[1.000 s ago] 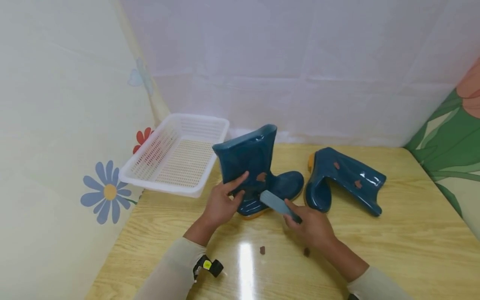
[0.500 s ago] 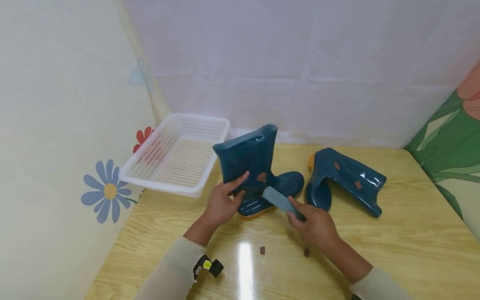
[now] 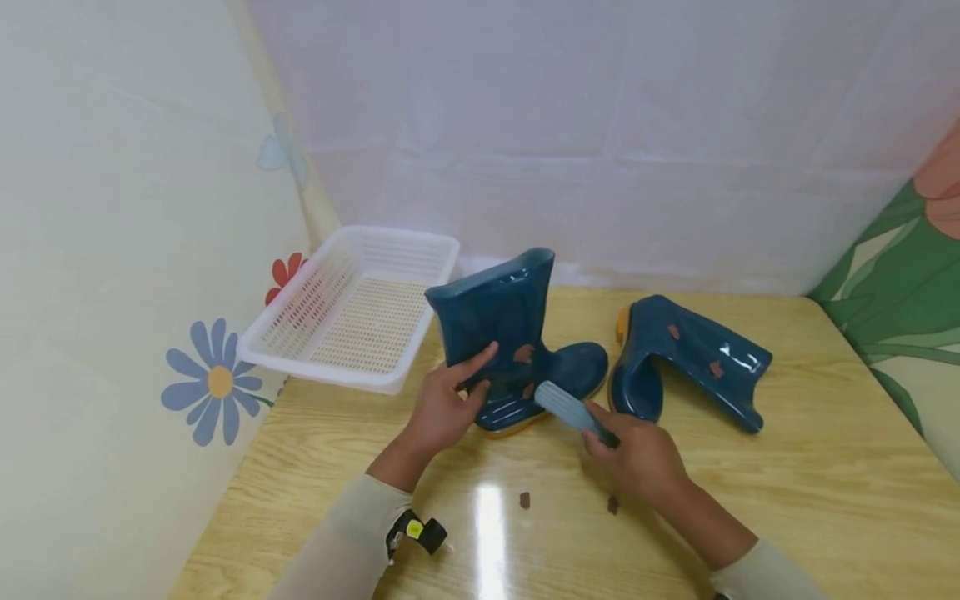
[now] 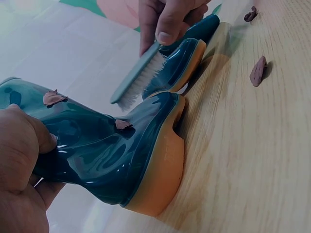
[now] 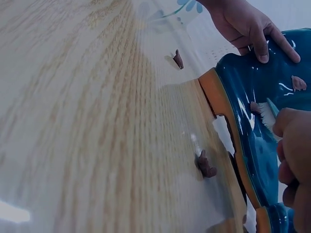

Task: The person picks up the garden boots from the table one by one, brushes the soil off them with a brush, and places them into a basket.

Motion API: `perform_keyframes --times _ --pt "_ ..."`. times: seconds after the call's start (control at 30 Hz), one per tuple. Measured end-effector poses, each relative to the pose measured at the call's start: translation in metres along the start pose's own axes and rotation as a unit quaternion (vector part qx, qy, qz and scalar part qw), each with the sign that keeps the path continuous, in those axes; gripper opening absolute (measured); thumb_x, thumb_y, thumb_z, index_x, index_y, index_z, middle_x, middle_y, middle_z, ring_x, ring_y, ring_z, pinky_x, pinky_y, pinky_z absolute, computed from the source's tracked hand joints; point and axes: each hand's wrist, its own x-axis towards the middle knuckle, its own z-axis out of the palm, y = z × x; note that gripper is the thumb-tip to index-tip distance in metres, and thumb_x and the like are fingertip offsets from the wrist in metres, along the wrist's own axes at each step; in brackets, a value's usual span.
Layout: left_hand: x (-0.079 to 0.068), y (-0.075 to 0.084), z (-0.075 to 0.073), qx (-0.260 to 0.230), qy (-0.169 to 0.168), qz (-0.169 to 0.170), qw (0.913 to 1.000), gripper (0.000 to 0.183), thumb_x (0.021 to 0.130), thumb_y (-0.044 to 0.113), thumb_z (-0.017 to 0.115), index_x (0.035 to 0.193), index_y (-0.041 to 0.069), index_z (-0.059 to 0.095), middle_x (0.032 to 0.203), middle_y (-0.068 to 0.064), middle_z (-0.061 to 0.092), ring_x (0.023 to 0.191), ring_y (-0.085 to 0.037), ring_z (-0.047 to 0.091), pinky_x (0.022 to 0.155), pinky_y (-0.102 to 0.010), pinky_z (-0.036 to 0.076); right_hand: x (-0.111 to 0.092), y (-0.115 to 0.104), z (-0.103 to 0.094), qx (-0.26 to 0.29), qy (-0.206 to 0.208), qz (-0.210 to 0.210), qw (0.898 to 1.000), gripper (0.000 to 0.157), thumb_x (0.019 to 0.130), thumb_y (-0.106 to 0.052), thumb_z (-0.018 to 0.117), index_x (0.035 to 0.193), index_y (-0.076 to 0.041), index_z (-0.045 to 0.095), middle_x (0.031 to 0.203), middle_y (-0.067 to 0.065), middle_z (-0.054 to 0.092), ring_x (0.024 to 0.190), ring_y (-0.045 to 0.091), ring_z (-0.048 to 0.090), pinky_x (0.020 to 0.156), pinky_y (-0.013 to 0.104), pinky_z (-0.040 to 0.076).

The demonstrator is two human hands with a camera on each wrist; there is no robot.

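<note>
A glossy dark-blue rain boot (image 3: pixel 491 321) with an orange sole stands upright on the table, toe to the right. My left hand (image 3: pixel 444 407) grips it from behind, low on the shaft, thumb and fingers on either side. Two brown clumps stick to this boot: an upper clump (image 3: pixel 523 353) on the shaft and a lower clump (image 4: pixel 123 124) at the ankle. My right hand (image 3: pixel 637 454) holds a brush (image 3: pixel 564 406) with a blue-grey back by its handle. In the right wrist view, its white bristles (image 5: pixel 267 116) are right at the lower clump.
The second rain boot (image 3: pixel 697 354) lies on its side at the right, with brown clumps on its shaft. Two loose brown bits, a left bit (image 3: pixel 525 500) and a right bit (image 3: pixel 612 504), lie on the table in front. A white plastic basket (image 3: pixel 318 372) stands at the back left.
My right hand has drawn the brush a little to the right along the boot's ankle, and the lower clump has come into sight. My left hand and both boots have stayed put.
</note>
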Motion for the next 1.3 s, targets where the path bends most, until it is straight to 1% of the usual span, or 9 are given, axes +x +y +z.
perform_keyframes --times 0.17,0.3,0.47,0.57,0.7,0.87,1.07,1.13,1.3 --pt "-0.001 0.001 -0.001 0.002 -0.002 -0.004 1.0000 0.058 0.093 -0.006 0.069 0.146 0.015 0.059 0.139 -0.024 0.058 0.118 -0.030 0.063 0.084 -0.045 0.058 0.005 -0.002 0.002 -0.002 0.031 -0.026 0.999 0.045 0.085 -0.015 0.084 0.128 -0.006 0.073 0.063 -0.011 0.046 0.052 0.000 0.032 0.045 0.021 0.029" --pt "-0.001 0.000 0.000 0.005 0.005 0.006 1.0000 0.058 0.092 -0.007 0.069 0.145 0.014 0.060 0.136 -0.025 0.060 0.116 -0.030 0.064 0.082 -0.045 0.058 0.007 -0.004 0.005 -0.006 0.017 -0.026 0.999 0.045 0.086 -0.017 0.084 0.128 -0.006 0.073 0.061 -0.012 0.039 0.051 0.000 0.031 0.045 0.022 0.028" --pt "-0.001 -0.001 0.002 0.000 0.001 0.002 1.0000 0.059 0.092 -0.007 0.069 0.145 0.015 0.060 0.139 -0.025 0.057 0.119 -0.030 0.062 0.084 -0.044 0.058 0.002 0.001 0.004 -0.005 -0.006 0.000 1.000 0.045 0.087 -0.019 0.082 0.129 -0.007 0.072 0.063 -0.011 0.047 0.051 0.001 0.035 0.045 0.023 0.031" --pt "-0.001 -0.001 0.002 0.001 0.005 -0.002 1.0000 0.059 0.092 -0.007 0.069 0.145 0.015 0.060 0.138 -0.024 0.059 0.114 -0.028 0.064 0.081 -0.042 0.058 -0.001 0.005 0.002 -0.006 -0.003 0.005 1.000 0.045 0.086 -0.019 0.083 0.128 -0.007 0.073 0.065 -0.011 0.051 0.052 0.002 0.038 0.045 0.023 0.032" --pt "-0.001 -0.002 0.001 0.006 0.011 0.000 0.9999 0.059 0.092 -0.006 0.069 0.145 0.016 0.060 0.134 -0.022 0.062 0.099 -0.026 0.065 0.071 -0.042 0.057 -0.001 0.008 0.001 -0.005 0.022 -0.011 1.000 0.045 0.086 -0.016 0.083 0.128 -0.005 0.073 0.062 -0.012 0.046 0.051 0.002 0.036 0.045 0.022 0.031" --pt "-0.001 -0.003 0.003 0.007 0.007 0.004 0.9999 0.060 0.091 -0.007 0.070 0.145 0.017 0.060 0.135 -0.022 0.062 0.107 -0.024 0.066 0.076 -0.041 0.058 0.004 0.005 0.001 -0.009 0.060 -0.046 0.997 0.047 0.084 -0.014 0.083 0.129 -0.005 0.072 0.061 -0.014 0.039 0.052 -0.001 0.029 0.045 0.021 0.027" --pt "0.000 -0.002 0.003 0.002 0.001 0.004 1.0000 0.060 0.092 -0.007 0.069 0.146 0.016 0.060 0.137 -0.022 0.061 0.115 -0.027 0.065 0.081 -0.040 0.058 0.007 0.000 0.000 -0.004 0.092 -0.061 0.994 0.049 0.081 -0.013 0.085 0.128 -0.005 0.072 0.060 -0.012 0.042 0.051 0.000 0.030 0.045 0.021 0.027" --pt "0.000 -0.001 0.003 0.001 0.003 0.001 1.0000 0.060 0.092 -0.007 0.069 0.146 0.017 0.060 0.136 -0.022 0.061 0.114 -0.026 0.065 0.080 -0.040 0.058 0.008 -0.001 0.001 -0.004 0.080 -0.051 0.995 0.048 0.082 -0.014 0.085 0.128 -0.005 0.072 0.059 -0.012 0.040 0.051 0.000 0.030 0.045 0.021 0.027" --pt "-0.001 -0.001 0.002 0.001 0.007 -0.003 1.0000 0.059 0.092 -0.007 0.069 0.146 0.017 0.060 0.136 -0.021 0.061 0.106 -0.025 0.066 0.074 -0.037 0.057 0.008 -0.004 0.004 0.003 0.007 -0.020 1.000 0.045 0.087 -0.018 0.082 0.130 -0.007 0.072 0.060 -0.014 0.036 0.050 -0.001 0.030 0.044 0.022 0.028"
